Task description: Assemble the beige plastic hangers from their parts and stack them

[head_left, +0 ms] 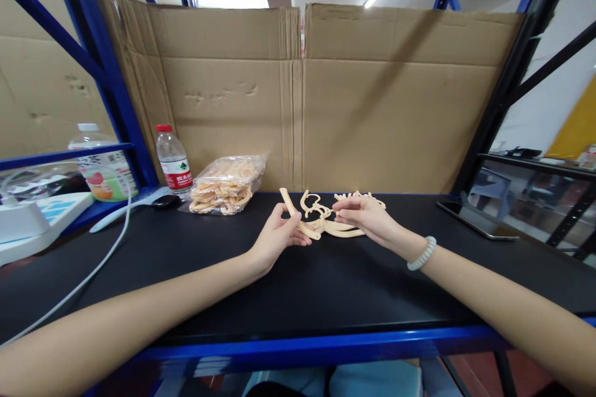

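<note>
My left hand [280, 231] is closed around a long beige curved strip [289, 203], its lower end with a small hole pointing toward me. Just right of it, my right hand [361, 217] is held up with thumb and fingers pinched together; whatever is between the fingertips is too small to make out. Between and behind both hands lies a loose group of beige curved pieces [342, 231] on the black tabletop [298, 298]. One of them is hooked, and a toothed-looking piece [367, 197] is partly hidden behind my right hand.
A clear plastic bag of similar beige pieces [226, 186] sits at the back left, beside a red-capped water bottle [174, 161]. A white cable [109, 260] runs along the left. A phone [477, 220] lies at the right. Cardboard panels [395, 105] close off the back.
</note>
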A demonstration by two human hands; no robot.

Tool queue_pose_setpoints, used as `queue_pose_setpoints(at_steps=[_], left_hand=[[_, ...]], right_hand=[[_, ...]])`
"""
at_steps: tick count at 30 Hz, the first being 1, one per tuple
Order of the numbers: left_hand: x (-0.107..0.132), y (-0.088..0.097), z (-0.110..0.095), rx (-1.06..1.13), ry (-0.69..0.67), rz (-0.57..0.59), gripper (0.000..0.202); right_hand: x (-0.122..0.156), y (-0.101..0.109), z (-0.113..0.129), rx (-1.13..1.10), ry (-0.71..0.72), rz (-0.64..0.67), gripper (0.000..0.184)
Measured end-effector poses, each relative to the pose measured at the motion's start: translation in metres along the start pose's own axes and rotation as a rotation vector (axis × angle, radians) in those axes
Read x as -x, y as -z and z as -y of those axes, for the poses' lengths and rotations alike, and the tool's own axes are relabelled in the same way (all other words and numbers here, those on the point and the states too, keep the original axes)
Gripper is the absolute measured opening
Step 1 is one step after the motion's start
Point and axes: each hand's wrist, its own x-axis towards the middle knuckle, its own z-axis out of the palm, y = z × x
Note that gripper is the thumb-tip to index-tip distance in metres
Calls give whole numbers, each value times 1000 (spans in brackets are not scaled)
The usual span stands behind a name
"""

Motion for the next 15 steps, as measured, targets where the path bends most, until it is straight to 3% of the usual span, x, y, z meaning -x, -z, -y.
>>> queue_pose_setpoints(at_steps=[4,12,15], left_hand=[[4,0,2,-54,-56,-6,41],[8,-1,5,-87,-58,-22,57],[9,-2,5,-85,-58,7,56]], right_hand=[[10,-7,3,-85,-18,-52,28],[8,-6,-6,-122,48,-131,61],[11,-7,-4,-137,-3,-32,45]])
